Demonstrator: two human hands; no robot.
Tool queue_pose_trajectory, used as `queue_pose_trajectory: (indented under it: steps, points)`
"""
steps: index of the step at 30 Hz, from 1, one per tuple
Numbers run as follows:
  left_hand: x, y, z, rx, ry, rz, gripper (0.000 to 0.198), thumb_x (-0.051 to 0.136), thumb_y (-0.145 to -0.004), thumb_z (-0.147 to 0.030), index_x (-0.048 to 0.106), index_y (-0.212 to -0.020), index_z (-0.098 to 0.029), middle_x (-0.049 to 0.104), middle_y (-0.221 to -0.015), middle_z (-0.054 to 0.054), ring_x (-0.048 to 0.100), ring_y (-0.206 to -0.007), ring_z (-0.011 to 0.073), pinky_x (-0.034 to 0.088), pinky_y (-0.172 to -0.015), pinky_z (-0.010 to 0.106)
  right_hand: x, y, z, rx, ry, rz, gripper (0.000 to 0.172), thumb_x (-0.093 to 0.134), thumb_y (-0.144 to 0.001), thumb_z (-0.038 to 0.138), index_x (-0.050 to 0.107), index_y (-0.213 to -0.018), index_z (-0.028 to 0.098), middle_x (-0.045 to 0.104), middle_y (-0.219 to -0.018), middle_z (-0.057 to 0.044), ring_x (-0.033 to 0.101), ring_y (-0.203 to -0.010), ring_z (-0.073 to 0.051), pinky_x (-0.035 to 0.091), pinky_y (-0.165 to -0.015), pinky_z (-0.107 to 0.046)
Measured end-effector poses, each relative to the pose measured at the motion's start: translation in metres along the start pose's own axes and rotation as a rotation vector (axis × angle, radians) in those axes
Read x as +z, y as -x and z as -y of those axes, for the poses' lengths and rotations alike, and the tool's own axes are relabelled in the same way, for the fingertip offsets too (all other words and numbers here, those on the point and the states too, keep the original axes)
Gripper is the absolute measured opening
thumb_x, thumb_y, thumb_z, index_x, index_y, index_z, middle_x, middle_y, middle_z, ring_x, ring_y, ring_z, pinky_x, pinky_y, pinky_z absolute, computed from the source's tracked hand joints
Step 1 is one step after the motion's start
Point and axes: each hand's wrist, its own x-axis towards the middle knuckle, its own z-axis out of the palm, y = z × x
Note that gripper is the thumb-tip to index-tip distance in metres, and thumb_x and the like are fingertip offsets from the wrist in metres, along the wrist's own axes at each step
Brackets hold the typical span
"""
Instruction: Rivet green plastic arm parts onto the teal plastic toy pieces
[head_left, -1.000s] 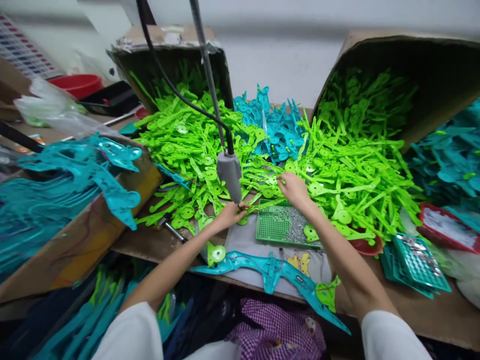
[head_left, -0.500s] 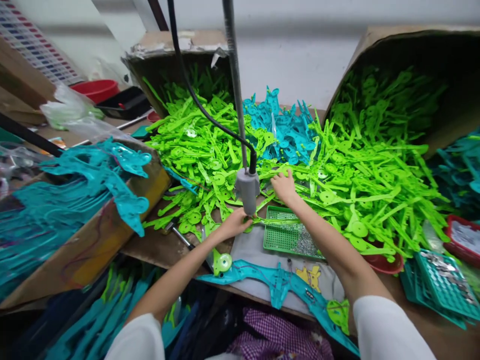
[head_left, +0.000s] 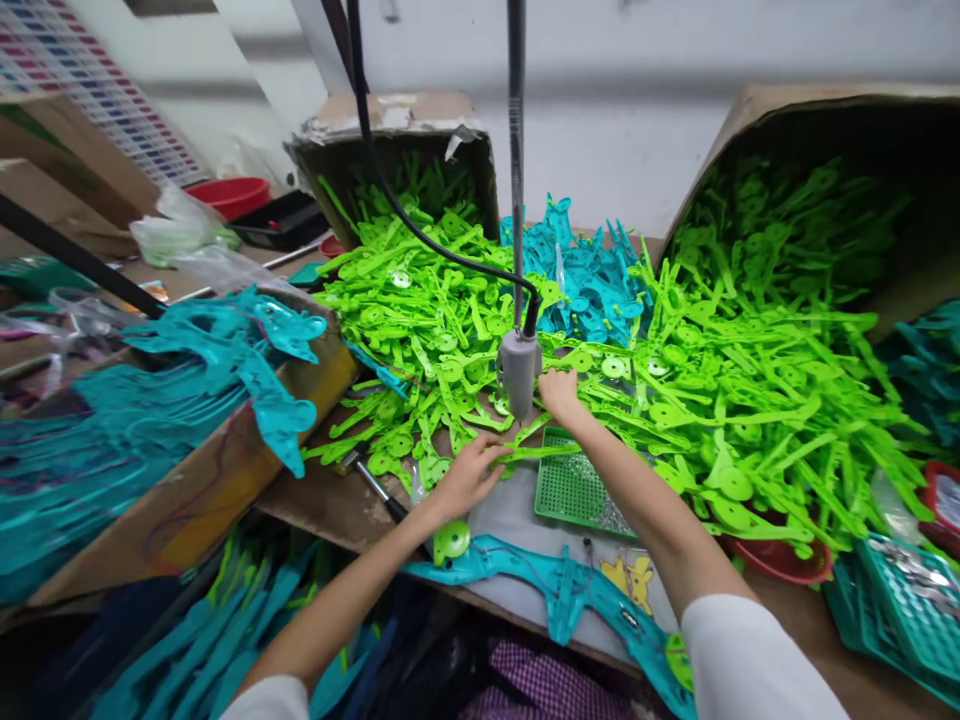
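Note:
My left hand (head_left: 471, 474) is closed, its fingertips pinching the end of a long, thin green plastic piece (head_left: 541, 452) that runs to the right over the green basket (head_left: 553, 507). My right hand (head_left: 559, 393) has its fingers curled at the edge of the green pile, just right of the hanging grey electric screwdriver (head_left: 519, 372); what it grips, if anything, is hidden. Nearer me, on a grey sheet, lies a blue bow-shaped plastic part (head_left: 525, 570) with a round green piece (head_left: 451, 541) at its left end.
Heaps of green pieces (head_left: 750, 400) spill from cardboard boxes (head_left: 397, 115) left and right. Blue parts (head_left: 592, 290) lie between them, more (head_left: 150, 420) in a box at left. A hammer (head_left: 375, 485) lies by my left forearm. Green trays (head_left: 900, 600) stand at right.
My right hand has curled its fingers and come closer to the screwdriver. My left hand has moved down and away from the screwdriver's tip. The whole view has shifted slightly.

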Motion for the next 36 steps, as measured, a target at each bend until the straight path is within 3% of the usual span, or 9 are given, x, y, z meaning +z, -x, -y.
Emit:
queue_pose_trajectory:
  steps: [8,14,17,20,24,27,29,33,36]
  points:
    - [-0.005,0.041,-0.035,-0.041,0.004,-0.097,0.027,0.048,-0.093,-0.021,0.059,-0.118,-0.024,0.059,-0.112,0.008,0.056,-0.105,0.0199,0.046,-0.092,0.036,-0.015,0.041,-0.02,-0.237,-0.026,-0.156,0.028,0.038,-0.093,0.014,0.061,-0.109,0.013,0.066,-0.104,-0.016,0.059,-0.099,-0.023,0.037,-0.085,-0.033]
    - [0.006,0.057,-0.058,-0.011,0.044,-0.173,0.024,0.049,-0.093,-0.02,0.061,-0.114,-0.022,0.062,-0.106,0.008,0.059,-0.101,0.0192,0.049,-0.088,0.035,-0.033,0.057,-0.038,-0.175,-0.067,-0.371,0.039,0.024,-0.096,0.013,0.054,-0.121,0.011,0.06,-0.118,-0.017,0.056,-0.103,-0.024,0.039,-0.088,-0.034]
    - [0.012,0.063,-0.075,-0.047,0.135,-0.18,0.024,0.049,-0.093,-0.02,0.063,-0.112,-0.022,0.062,-0.105,0.008,0.059,-0.1,0.019,0.049,-0.088,0.035,-0.043,0.059,-0.049,-0.123,-0.245,-0.585,0.042,0.02,-0.098,0.016,0.054,-0.123,0.014,0.06,-0.122,-0.014,0.058,-0.101,-0.022,0.043,-0.088,-0.035]
    - [0.018,0.064,-0.098,-0.132,0.312,-0.189,0.024,0.05,-0.093,-0.024,0.064,-0.112,-0.023,0.062,-0.105,0.008,0.059,-0.1,0.0193,0.049,-0.089,0.035,-0.049,0.075,-0.062,0.046,-0.528,-0.839,0.04,0.023,-0.1,0.028,0.056,-0.119,0.017,0.063,-0.114,-0.012,0.061,-0.097,-0.021,0.048,-0.086,-0.038]
    - [0.031,0.039,-0.133,-0.327,0.855,-0.065,0.037,0.053,-0.092,-0.038,0.056,-0.124,-0.021,0.063,-0.11,0.009,0.062,-0.094,0.018,0.05,-0.085,0.032,-0.045,0.134,-0.078,0.093,-0.705,-0.977,0.034,0.035,-0.097,0.04,0.059,-0.113,0.022,0.066,-0.112,-0.008,0.061,-0.107,-0.021,0.049,-0.095,-0.043]
    - [0.043,0.001,-0.157,-0.448,1.397,0.046,0.052,0.055,-0.089,-0.047,0.047,-0.133,-0.022,0.057,-0.125,0.011,0.063,-0.099,0.0188,0.051,-0.085,0.032,-0.034,0.194,-0.081,-0.06,-0.667,-0.839,0.027,0.048,-0.091,0.045,0.065,-0.1,0.026,0.07,-0.103,-0.004,0.063,-0.108,-0.021,0.052,-0.097,-0.044]
    - [0.052,-0.027,-0.171,-0.533,1.65,0.078,0.047,0.052,-0.09,-0.048,0.05,-0.128,-0.021,0.057,-0.125,0.01,0.062,-0.103,0.0191,0.05,-0.087,0.032,-0.024,0.231,-0.08,-0.2,-0.647,-0.728,0.025,0.054,-0.087,0.049,0.068,-0.092,0.029,0.072,-0.098,-0.001,0.067,-0.101,-0.02,0.055,-0.094,-0.044]
    - [0.066,-0.067,-0.194,-0.693,1.831,0.17,0.033,0.049,-0.091,-0.033,0.057,-0.115,-0.012,0.066,-0.105,0.009,0.065,-0.091,0.0164,0.052,-0.079,0.027,-0.009,0.284,-0.07,-0.316,-0.725,-0.672,0.019,0.058,-0.086,0.046,0.069,-0.09,0.031,0.074,-0.094,0.002,0.07,-0.089,-0.017,0.059,-0.089,-0.04]
    - [0.075,-0.072,-0.209,-0.662,1.749,0.106,0.032,0.057,-0.086,-0.022,0.058,-0.117,-0.013,0.067,-0.098,0.006,0.063,-0.076,0.011,0.05,-0.069,0.022,0.0,0.317,-0.065,-0.094,-0.841,-0.695,0.02,0.064,-0.082,0.043,0.069,-0.094,0.028,0.073,-0.096,-0.002,0.069,-0.09,-0.02,0.058,-0.089,-0.044]
